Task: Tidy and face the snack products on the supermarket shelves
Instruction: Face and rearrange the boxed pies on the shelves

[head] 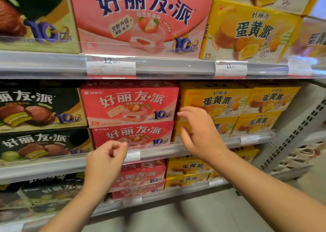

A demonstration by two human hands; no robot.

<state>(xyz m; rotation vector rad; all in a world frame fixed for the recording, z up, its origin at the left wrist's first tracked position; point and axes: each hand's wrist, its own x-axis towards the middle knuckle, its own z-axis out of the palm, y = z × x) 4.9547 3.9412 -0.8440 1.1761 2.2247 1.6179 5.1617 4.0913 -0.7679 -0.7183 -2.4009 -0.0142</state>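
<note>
Cardboard pie boxes: light, stiff, crushable corners. Upper red box [129,106] sits skewed on lower red box [132,134]; take by side edges. Left hand [105,159] loosely curled, empty, below lower red box; right hand [199,133] fingers apart, empty, just right of it.

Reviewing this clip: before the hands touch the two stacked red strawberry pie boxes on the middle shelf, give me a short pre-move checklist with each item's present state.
1. Left hand free: ok, fingers loosely curled, holding nothing.
2. Right hand free: ok, fingers spread, nothing held, in front of the gap between the red and yellow stacks.
3. Upper red box facing forward: ok, front label readable.
4. Lower red box flush with the upper one: not ok, its left edge sits further right than the upper box's.
5. Yellow boxes beside them faced: ok, fronts showing.
6. Price tag under the red stack readable: cannot tell, the left hand covers part of it.
</note>
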